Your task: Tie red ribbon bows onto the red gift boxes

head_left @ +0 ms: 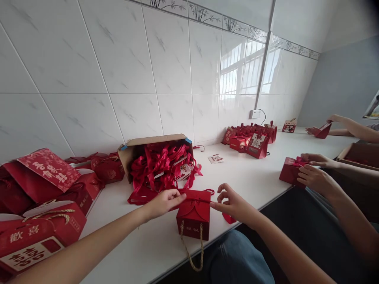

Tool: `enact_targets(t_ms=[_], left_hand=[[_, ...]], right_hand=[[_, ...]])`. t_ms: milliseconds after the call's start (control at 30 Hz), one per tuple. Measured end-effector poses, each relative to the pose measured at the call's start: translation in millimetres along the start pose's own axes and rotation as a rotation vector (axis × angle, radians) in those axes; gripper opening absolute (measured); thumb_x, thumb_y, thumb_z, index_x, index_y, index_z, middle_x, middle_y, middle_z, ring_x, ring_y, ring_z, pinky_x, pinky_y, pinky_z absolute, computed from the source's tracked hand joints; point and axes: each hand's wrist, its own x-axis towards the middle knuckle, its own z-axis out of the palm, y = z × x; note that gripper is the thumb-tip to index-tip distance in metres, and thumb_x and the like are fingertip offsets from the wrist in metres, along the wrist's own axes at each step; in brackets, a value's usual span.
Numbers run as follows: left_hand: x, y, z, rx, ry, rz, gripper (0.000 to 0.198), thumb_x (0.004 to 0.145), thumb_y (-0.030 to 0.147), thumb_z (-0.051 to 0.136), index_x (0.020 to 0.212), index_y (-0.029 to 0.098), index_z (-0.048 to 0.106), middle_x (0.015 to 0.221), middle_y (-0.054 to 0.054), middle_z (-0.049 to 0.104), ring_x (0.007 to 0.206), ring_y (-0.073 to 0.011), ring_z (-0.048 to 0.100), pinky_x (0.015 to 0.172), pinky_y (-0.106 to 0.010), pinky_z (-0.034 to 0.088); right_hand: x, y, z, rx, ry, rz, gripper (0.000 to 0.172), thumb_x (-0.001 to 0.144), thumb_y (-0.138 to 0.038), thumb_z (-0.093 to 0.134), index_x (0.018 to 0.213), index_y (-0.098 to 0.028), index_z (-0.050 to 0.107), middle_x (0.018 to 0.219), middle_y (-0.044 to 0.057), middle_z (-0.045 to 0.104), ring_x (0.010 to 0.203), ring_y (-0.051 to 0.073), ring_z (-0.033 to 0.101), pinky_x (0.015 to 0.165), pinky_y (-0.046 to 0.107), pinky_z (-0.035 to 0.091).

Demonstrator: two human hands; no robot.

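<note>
Red box (192, 227): one, upright on the white counter (242, 173), at its near edge, between the two hands; pale characters on the near face. Gold cord (202, 254): one, looped from that face, hanging past the counter edge. Ribbon (199, 200): one, red, across the box top. Left hand (170, 199): grip together, thumb and finger clamped on the ribbon at the box's left. Right hand (233, 206): grip together, clamped on the ribbon at the box's right, other fingers curled.

Carton (156, 139): one, on its side beyond the box, spilling loose ribbons (156, 167). Card (216, 158): one, flat, right of the carton. Larger boxes (68, 221): several, red, heaped at left. Small boxes (257, 145): a cluster, far right, by the tiled wall (204, 79). Co-worker's hands (316, 177): at right, on a bowed box (288, 171).
</note>
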Motion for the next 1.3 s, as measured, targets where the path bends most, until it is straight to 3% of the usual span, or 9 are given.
enact_targets(t_ms=[100,300,400,533,600,700,867,1033,1300], left_hand=[[-3,-3,-18.6,0.029,-0.062,-0.053,0.042,0.08,0.056,0.05,0.07,0.016,0.06,0.055,0.003,0.044,0.048,-0.0093,0.031,0.046,-0.023,0.02],[-4,8,-35.8,-0.006,-0.372,-0.095,0.029,0.065,0.044,0.071,0.068,0.015,0.072,0.044,0.004,0.04,0.042,-0.0083,0.028,0.042,-0.023,0.017],[-4,23,-20.6,-0.189,-0.297,-0.035,0.042,0.077,0.054,0.055,0.09,0.018,0.072,0.044,0.005,0.038,0.04,-0.0077,0.024,0.041,-0.021,0.022],[-6,40,13.8,-0.28,0.062,0.133,0.033,0.077,0.038,0.062,0.103,0.019,0.069,0.075,-0.002,0.062,0.06,-0.0116,0.051,0.06,-0.023,0.045],[-8,43,28.0,-0.103,0.184,0.276,0.026,0.078,0.029,0.06,0.1,0.019,0.07,0.089,-0.006,0.065,0.08,-0.018,0.057,0.077,-0.028,0.047],[-11,42,39.5,0.245,0.297,0.41,0.027,0.083,0.019,0.047,0.1,0.02,0.068,0.091,-0.008,0.061,0.085,-0.0211,0.058,0.077,-0.03,0.047],[-14,37,43.1,0.498,0.291,0.421,0.028,0.088,0.017,0.038,0.098,0.021,0.064,0.092,-0.007,0.055,0.076,-0.0179,0.057,0.067,-0.027,0.046],[-10,26,41.7,0.363,0.274,0.573,0.025,0.09,0.017,0.037,0.094,0.02,0.061,0.101,-0.008,0.049,0.087,-0.0173,0.055,0.076,-0.027,0.047],[6,14,28.3,0.168,0.2,0.671,0.023,0.089,0.028,0.049,0.093,0.023,0.071,0.095,-0.006,0.046,0.076,-0.0139,0.053,0.07,-0.027,0.048]], right_hand=[[-10,-8,-16,-0.247,-0.066,-0.127,0.021,0.079,-0.039,0.061,0.073,-0.019,0.058,0.067,-0.002,0.053,0.054,0.009,0.043,0.051,0.024,0.035],[4,-21,6,-0.435,0.459,-0.219,0.023,0.076,-0.013,0.054,0.057,-0.017,0.066,0.076,0.009,0.057,0.068,0.018,0.053,0.07,0.034,0.041],[16,-27,22,-0.33,0.525,-0.226,0.021,0.08,-0.021,0.054,0.066,-0.018,0.07,0.083,0.009,0.06,0.071,0.018,0.055,0.07,0.032,0.044],[22,-34,32,-0.166,0.406,-0.234,0.021,0.076,-0.026,0.063,0.058,-0.017,0.067,0.075,0.004,0.064,0.065,0.014,0.058,0.06,0.024,0.046],[23,-36,35,-0.102,0.331,-0.228,0.022,0.073,-0.028,0.066,0.055,-0.017,0.067,0.072,0.003,0.065,0.064,0.013,0.058,0.058,0.022,0.045],[23,-35,37,-0.035,0.281,-0.206,0.022,0.07,-0.033,0.07,0.057,-0.015,0.068,0.072,0.003,0.064,0.065,0.013,0.057,0.059,0.023,0.044],[17,-36,36,0.122,0.179,-0.175,0.018,0.067,-0.031,0.07,0.061,-0.015,0.068,0.075,0.003,0.061,0.071,0.014,0.054,0.064,0.024,0.042],[17,-42,32,0.154,0.104,-0.082,0.013,0.062,-0.015,0.058,0.05,-0.015,0.054,0.061,-0.003,0.049,0.058,0.009,0.042,0.053,0.022,0.033],[26,-42,21,0.129,-0.059,0.026,0.009,0.058,-0.018,0.063,0.051,-0.015,0.057,0.049,-0.006,0.046,0.048,0.007,0.037,0.046,0.021,0.029]])
